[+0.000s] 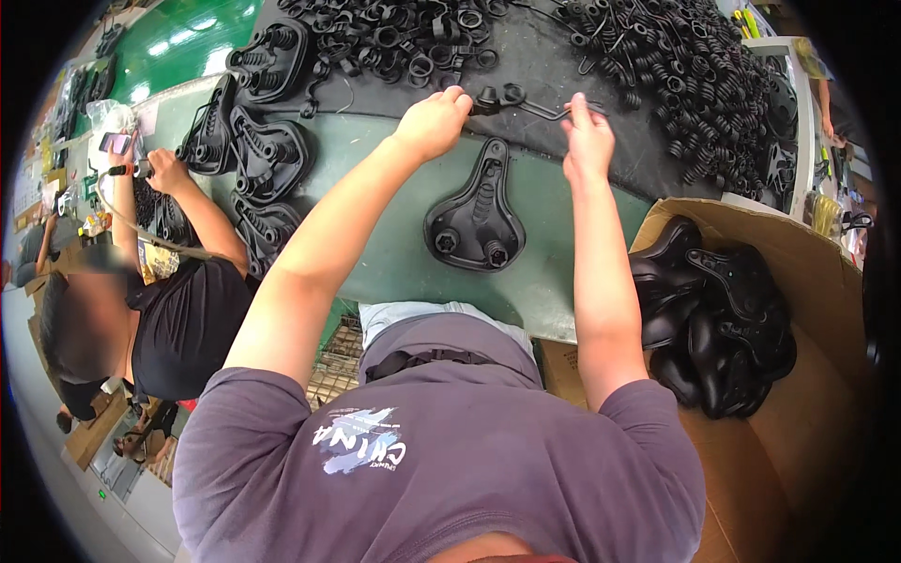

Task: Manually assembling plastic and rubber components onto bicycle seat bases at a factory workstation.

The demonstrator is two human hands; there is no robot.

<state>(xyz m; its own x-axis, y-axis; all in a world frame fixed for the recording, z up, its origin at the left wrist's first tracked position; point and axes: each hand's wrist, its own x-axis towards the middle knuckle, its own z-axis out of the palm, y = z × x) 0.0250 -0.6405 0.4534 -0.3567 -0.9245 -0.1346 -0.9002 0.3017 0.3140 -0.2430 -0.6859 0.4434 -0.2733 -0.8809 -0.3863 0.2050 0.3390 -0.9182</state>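
Note:
A black bicycle saddle base lies upside down on the green workbench in front of me, two round sockets at its wide end. Above it both hands hold a black bent wire rail with a clamp. My left hand pinches the clamp end. My right hand grips the other end of the rail. The rail is held clear of the saddle, over the edge of a dark mat.
Heaps of black clamps and coil springs cover the mat at the back. More upturned saddle bases lie at the left. A cardboard box of saddles stands at my right. A co-worker's hand works at the left.

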